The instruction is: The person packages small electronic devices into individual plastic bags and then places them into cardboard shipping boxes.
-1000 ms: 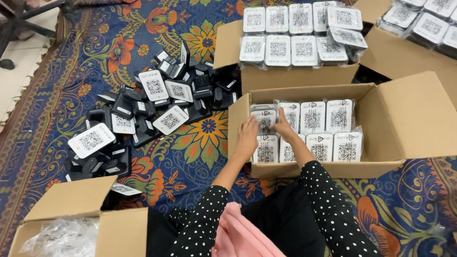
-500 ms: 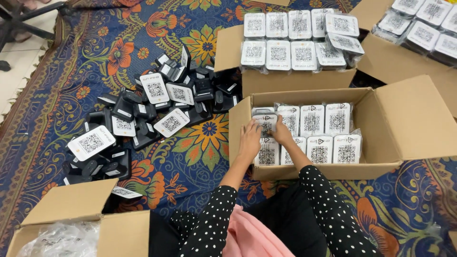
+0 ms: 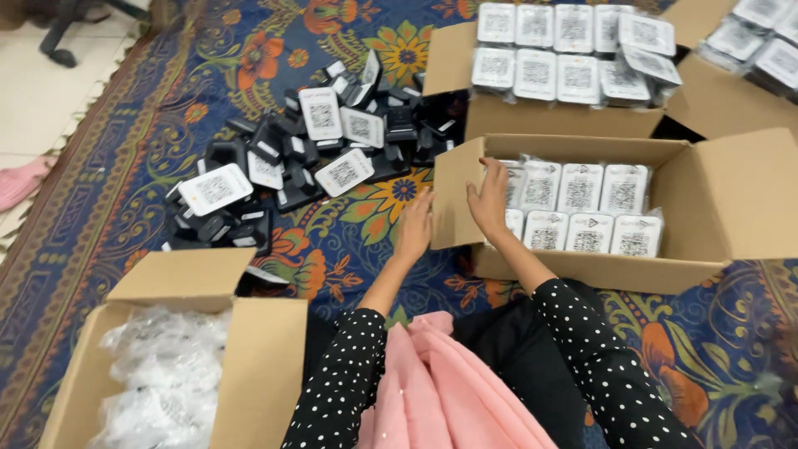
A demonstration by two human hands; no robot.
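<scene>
Carpet (image 3: 125, 166) with a floral pattern carries everything. Nearest the person, the open cardboard box (image 3: 731, 208) holds wrapped white packets (image 3: 582, 208) in two rows. Left of it lies a pile of black stands (image 3: 283, 158). The right hand (image 3: 490, 198), fingers loosely spread and gripping nothing, rests on the box's left wall by the first packets; the left hand (image 3: 414, 226), open and empty, hovers just outside. Steadying that wall would probably keep the rows tidy.
</scene>
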